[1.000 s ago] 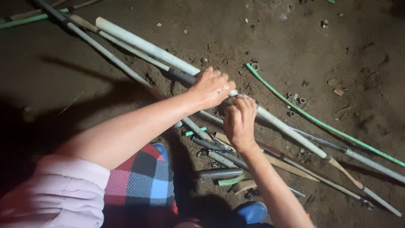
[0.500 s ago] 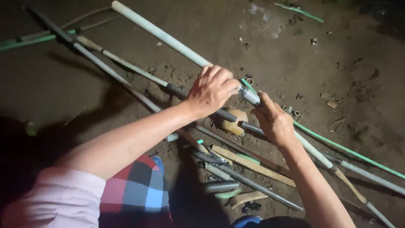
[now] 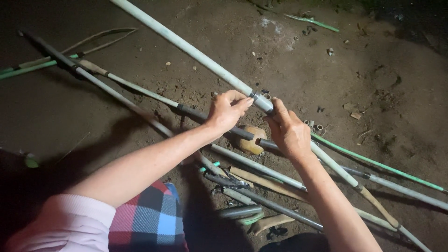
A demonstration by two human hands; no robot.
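Note:
A long pale pipe (image 3: pixel 186 46) runs from the top centre down to the right, lifted off the dirt. At its middle sits a grey coupling (image 3: pixel 261 101). My left hand (image 3: pixel 227 111) grips the pipe just left of the coupling. My right hand (image 3: pixel 287 131) closes on the pipe just right of it, and the pipe goes on past that hand (image 3: pixel 333 164) toward the lower right.
Several thinner pipes lie on the dirt floor: a dark one (image 3: pixel 107 88) at left, grey ones (image 3: pixel 261 170) below the hands, a green tube (image 3: pixel 373 162) at right. A tan round object (image 3: pixel 251 140) rests under the hands. Small fittings (image 3: pixel 315 126) lie nearby. My checked trouser leg (image 3: pixel 149 219) is at bottom.
The pale pipe has been raised and both hands have shifted up along it to either side of the coupling. The view has tilted, so the pipes sit higher in frame.

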